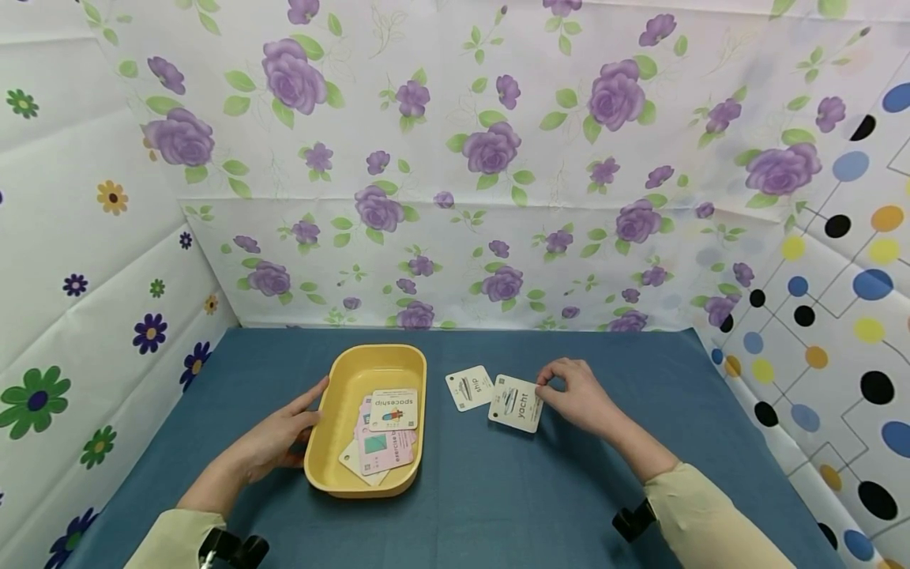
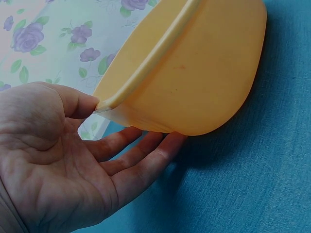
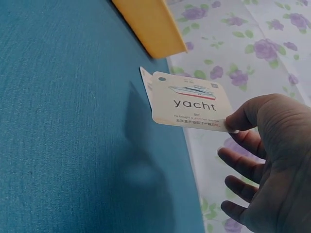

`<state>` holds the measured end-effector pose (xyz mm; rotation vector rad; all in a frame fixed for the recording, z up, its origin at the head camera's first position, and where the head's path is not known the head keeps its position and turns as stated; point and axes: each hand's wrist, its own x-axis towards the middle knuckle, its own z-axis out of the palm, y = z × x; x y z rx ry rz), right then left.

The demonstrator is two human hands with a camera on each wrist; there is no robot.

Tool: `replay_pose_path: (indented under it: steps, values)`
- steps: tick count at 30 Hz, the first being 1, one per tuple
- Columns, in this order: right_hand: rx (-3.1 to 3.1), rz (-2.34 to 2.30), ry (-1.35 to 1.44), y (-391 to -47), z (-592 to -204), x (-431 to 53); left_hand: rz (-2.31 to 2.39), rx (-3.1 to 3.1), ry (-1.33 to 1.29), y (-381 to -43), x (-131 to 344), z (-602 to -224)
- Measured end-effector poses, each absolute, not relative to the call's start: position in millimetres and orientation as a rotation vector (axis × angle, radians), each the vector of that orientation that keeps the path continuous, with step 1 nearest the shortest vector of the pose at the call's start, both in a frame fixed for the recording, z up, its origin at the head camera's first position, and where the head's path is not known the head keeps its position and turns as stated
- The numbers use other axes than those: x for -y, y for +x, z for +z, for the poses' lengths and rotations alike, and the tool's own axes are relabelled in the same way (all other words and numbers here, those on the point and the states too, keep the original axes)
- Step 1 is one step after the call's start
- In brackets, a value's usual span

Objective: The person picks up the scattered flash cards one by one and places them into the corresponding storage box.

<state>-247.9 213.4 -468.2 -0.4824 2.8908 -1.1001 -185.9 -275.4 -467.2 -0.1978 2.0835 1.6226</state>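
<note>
My right hand [image 1: 581, 397] pinches the corner of a square flashcard labelled "yacht" [image 1: 510, 409] between thumb and forefinger. In the right wrist view the yacht card [image 3: 189, 111] is tilted up over the blue cloth, the other fingers spread apart below it. A "ship" card [image 1: 464, 390] lies just left of it on the cloth. My left hand [image 1: 273, 438] holds the left side of a yellow plastic basin [image 1: 344, 379], its thumb at the rim and fingertips low against the outer wall. Inside the basin lie a "spaceship" card [image 1: 407, 401] and a pink "exercise book" card [image 1: 377, 456].
Another pale card [image 1: 351, 456] is partly hidden under the pink one in the basin. Blue cloth [image 1: 490, 506] covers the table. Flower-printed sheeting [image 1: 455, 237] rises along the back edge, and a dotted sheet [image 1: 832, 316] stands at the right.
</note>
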Motion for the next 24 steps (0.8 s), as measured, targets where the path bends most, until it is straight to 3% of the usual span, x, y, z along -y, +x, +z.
replay_pose_path:
  steps: [24]
  values:
    - [-2.886,-1.18,-0.478,-254,-454,-209,1.618,-2.129,-0.188,-183,273,-467]
